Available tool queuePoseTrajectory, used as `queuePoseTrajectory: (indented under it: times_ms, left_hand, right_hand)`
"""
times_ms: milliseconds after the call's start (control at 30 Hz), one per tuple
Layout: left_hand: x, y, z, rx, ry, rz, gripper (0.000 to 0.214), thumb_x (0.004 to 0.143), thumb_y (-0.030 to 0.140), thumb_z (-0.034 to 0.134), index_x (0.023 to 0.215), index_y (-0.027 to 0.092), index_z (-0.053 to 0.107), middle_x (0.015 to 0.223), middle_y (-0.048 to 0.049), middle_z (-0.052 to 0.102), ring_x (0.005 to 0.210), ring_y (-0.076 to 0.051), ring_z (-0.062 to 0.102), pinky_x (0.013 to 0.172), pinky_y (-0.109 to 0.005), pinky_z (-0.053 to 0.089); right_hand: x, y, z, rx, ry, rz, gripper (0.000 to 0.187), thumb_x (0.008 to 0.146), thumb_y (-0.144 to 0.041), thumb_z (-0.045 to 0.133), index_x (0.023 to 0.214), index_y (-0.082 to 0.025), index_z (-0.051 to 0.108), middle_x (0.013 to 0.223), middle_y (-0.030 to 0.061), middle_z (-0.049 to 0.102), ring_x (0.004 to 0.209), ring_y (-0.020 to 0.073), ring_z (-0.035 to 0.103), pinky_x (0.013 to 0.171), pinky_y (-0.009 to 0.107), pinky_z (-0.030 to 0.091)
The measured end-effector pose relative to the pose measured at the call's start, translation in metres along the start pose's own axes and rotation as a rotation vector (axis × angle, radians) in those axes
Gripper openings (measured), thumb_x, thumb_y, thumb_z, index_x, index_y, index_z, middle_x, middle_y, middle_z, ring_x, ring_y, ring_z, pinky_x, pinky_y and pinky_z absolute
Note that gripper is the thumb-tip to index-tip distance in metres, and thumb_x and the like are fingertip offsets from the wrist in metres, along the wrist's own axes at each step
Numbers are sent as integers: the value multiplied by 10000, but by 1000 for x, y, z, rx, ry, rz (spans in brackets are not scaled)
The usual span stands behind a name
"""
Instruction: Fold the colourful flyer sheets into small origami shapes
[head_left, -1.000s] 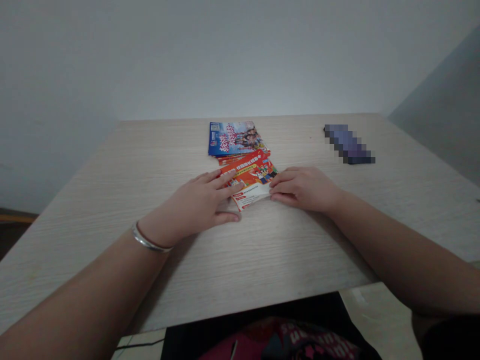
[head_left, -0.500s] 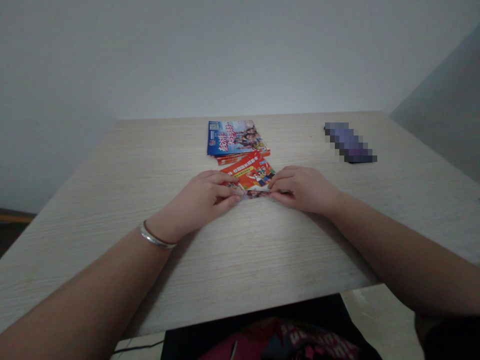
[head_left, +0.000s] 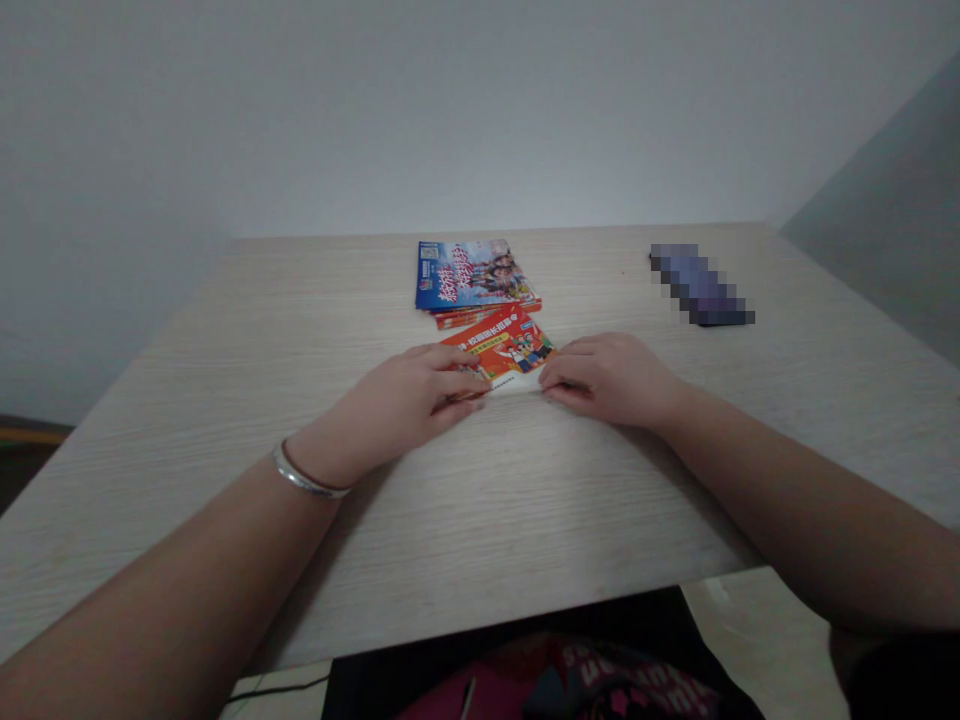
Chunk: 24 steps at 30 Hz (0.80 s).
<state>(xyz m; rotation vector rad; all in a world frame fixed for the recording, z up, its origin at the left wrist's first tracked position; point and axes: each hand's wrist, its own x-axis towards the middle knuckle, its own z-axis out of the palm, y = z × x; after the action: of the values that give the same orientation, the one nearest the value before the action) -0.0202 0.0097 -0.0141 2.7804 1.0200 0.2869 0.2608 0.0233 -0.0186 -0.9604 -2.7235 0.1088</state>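
A red printed leaflet [head_left: 504, 345] with cartoon figures lies on the table between my hands, a pale strip along its near edge. My left hand [head_left: 409, 395], with a silver bangle at the wrist, pinches its near left corner between thumb and fingers. At the near right corner, my right hand [head_left: 607, 378] grips the leaflet with bent fingertips. My fingers cover both of these corners. Just beyond the leaflet's far edge rests a stack of leaflets [head_left: 472, 272], the top one blue with a crowd picture.
A dark, pixelated flat object [head_left: 697, 285] lies at the far right of the pale wooden table [head_left: 450, 530]. A grey wall [head_left: 480, 120] rises behind the table. Below the near edge, a dark cable [head_left: 277, 690] shows at the lower left.
The near edge of the red leaflet, which showed a folded-up strip with a picture, now shows a pale, flatter strip. Both hands have stayed nearly in place.
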Motion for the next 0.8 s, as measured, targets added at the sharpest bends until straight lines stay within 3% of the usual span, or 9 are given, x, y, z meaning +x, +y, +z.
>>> queuePoseTrajectory:
  times_ms: [100,200,333,467,567,700,800]
  left_hand:
    - [0,1,-1,6,6,-8,331,1017,369,460,1144,238,736,1286,-87,682,1189,-245,627,1083,-450,476]
    - [1,2,-2,12,-17,27,294,1000,343,488,1133,230,724,1255,-83,695,1194,-239,625,1087,-432,476]
    - [2,6,-4,80,-24,39,343,942,400,577,1207,205,676,1330,-133,644,1209,-292,609,1052,-472,502]
    - [3,10,-7,174,-55,51,366,952,411,549,1228,199,661,1320,-141,646,1172,-311,627,1031,-491,506]
    - [4,10,-8,203,-57,66,355,961,396,532,1226,195,657,1323,-138,648,1172,-314,628,1036,-494,498]
    - [3,9,-7,172,-54,71,358,971,382,523,1238,182,653,1326,-145,642,1178,-309,622,1040,-485,498]
    - [3,7,-6,151,-56,66,353,987,353,496,1256,183,649,1337,-139,634,1192,-295,614,1042,-465,499]
  right_hand:
    - [-1,1,0,-29,-12,22,132,890,-245,584,852,-226,708,877,24,773,771,194,698,685,309,452]
    - [-3,10,-2,46,-16,-51,81,879,-266,638,831,-233,694,955,27,774,871,202,697,760,320,480]
    - [-5,27,-6,169,-6,-82,256,795,-452,777,780,-220,670,1059,69,759,1009,255,670,877,390,498]
    - [-5,37,-4,197,66,126,195,906,-383,627,939,-209,709,1034,93,740,982,257,660,882,410,498]
    - [-4,41,3,194,134,274,292,889,-376,628,1096,-187,710,1026,110,738,966,274,655,870,431,494]
    - [-1,44,10,207,131,163,259,860,-370,661,1042,-198,727,1104,107,743,1063,285,652,992,472,436]
    - [0,40,10,232,126,149,155,846,-320,660,912,-195,723,998,86,749,974,255,659,941,432,452]
